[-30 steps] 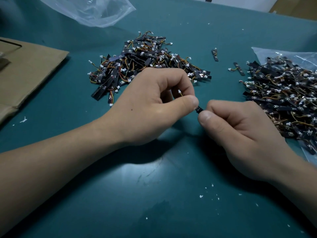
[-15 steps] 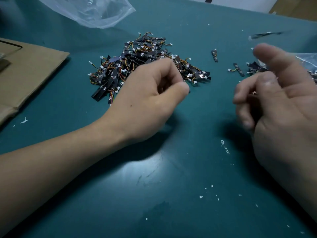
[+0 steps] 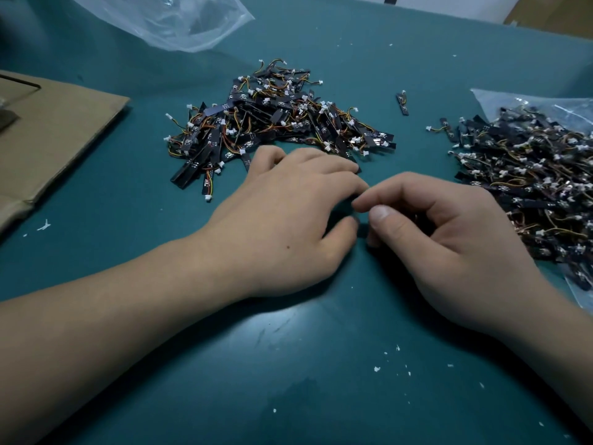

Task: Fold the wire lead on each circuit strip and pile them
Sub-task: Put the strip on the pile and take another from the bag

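Note:
Between my two hands and farther back lies a heap of black circuit strips (image 3: 276, 123) with orange-yellow leads and white plugs. A second heap of strips (image 3: 529, 175) lies at the right on a clear bag. My left hand (image 3: 288, 220) lies flat on the mat with its fingers stretched out, the fingertips at the near edge of the middle heap. My right hand (image 3: 449, 248) is curled beside it, thumb close to forefinger. A dark circuit strip (image 3: 417, 216) with a bit of orange lead shows inside its curl, mostly hidden.
Two loose strips lie behind, one (image 3: 402, 103) upright, one (image 3: 444, 127) near the right heap. A cardboard sheet (image 3: 54, 136) covers the left. A crumpled clear bag (image 3: 179, 20) sits at the back. White crumbs dot the green mat (image 3: 305, 364).
The strip both hands pinched a second ago left them. My right hand rose toward the right heap, then came down to the middle, curled. My left hand uncurled and lies flat.

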### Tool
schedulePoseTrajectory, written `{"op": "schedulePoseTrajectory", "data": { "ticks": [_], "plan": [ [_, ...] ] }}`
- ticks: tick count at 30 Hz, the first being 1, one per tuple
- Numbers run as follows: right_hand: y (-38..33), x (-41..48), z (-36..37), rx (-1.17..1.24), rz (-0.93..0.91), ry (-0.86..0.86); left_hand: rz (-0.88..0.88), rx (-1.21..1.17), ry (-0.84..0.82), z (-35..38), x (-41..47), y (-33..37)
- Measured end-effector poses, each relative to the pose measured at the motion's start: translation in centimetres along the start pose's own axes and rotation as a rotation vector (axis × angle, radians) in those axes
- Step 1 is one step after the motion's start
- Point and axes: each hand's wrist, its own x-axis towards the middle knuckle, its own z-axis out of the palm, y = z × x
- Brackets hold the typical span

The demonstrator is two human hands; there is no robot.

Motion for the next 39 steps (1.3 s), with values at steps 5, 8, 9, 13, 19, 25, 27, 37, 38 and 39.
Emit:
{"op": "schedulePoseTrajectory", "data": {
  "ticks": [5, 8, 9, 13, 19, 25, 27, 37, 38, 39],
  "plan": [
    [-0.1, 0.1, 0.0, -0.04, -0.013, -0.007, 0.024, 0.018, -0.033, -0.1, -0.3, 0.1],
    [-0.1, 0.1, 0.0, -0.041, -0.028, 0.013, 0.047, 0.052, -0.118, -0.2, -0.3, 0.3],
    [-0.1, 0.0, 0.0, -0.037, -0.03, 0.037, 0.042, 0.054, -0.134, -0.2, -0.3, 0.3],
    [0.0, -0.1, 0.0, -0.016, 0.004, 0.142, 0.031, 0.051, -0.096, -0.4, -0.3, 0.3],
    [0.3, 0.1, 0.0, -0.047, 0.052, 0.182, 0.054, 0.129, -0.151, 0.0, -0.4, 0.3],
    [0.5, 0.6, -0.1, -0.269, 0.166, 0.118, 0.068, 0.131, -0.124, -0.3, -0.4, 0.5],
    [0.1, 0.9, 0.1, -0.356, 0.172, 0.026, 0.026, 0.038, -0.07, -0.3, -0.3, 0.5],
    [-0.2, 0.7, 0.6, -0.501, 0.047, -0.108, -0.137, -0.128, 0.062, 0.3, 0.1, -0.1],
    [-0.2, 0.7, 0.5, -0.459, 0.039, -0.085, -0.131, -0.105, 0.053, 0.3, 0.1, -0.1],
    [-0.2, 0.6, 0.4, -0.415, 0.026, -0.058, -0.126, -0.084, 0.046, 0.2, 0.1, -0.1]
  ]
}}
